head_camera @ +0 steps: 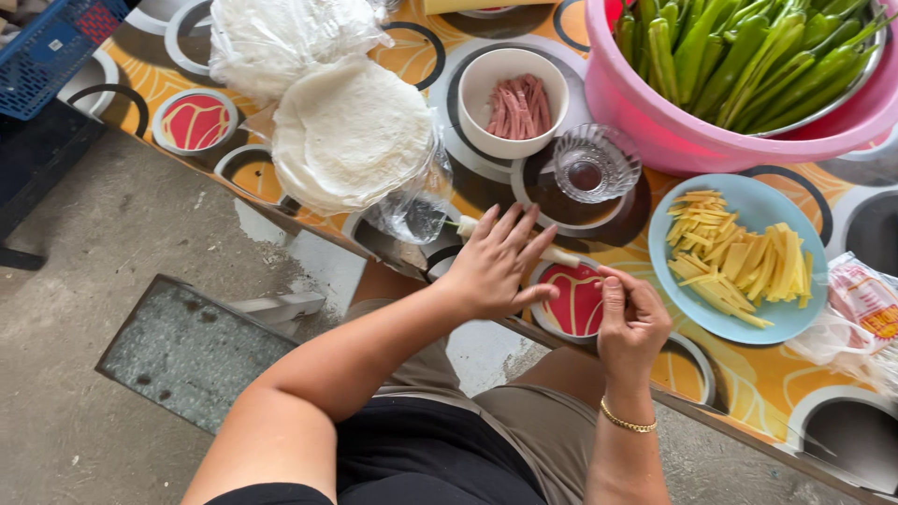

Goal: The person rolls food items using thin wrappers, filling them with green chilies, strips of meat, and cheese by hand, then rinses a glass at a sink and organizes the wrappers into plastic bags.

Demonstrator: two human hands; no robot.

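My left hand (494, 265) lies flat, fingers spread, pressing on a pale rolled wrapper (559, 254) at the edge of the patterned table (748, 383). My right hand (630, 321), fingers curled, pinches at the roll's near end, I think, though the grip is hard to see. Just beyond sit a small glass dish (592, 165) and a white bowl of pink meat strips (514, 103). A blue plate of yellow sticks (737, 259) lies right of my hands, a stack of round wrappers (349, 134) to the left, and a pink basin of green peppers (748, 70) farther back.
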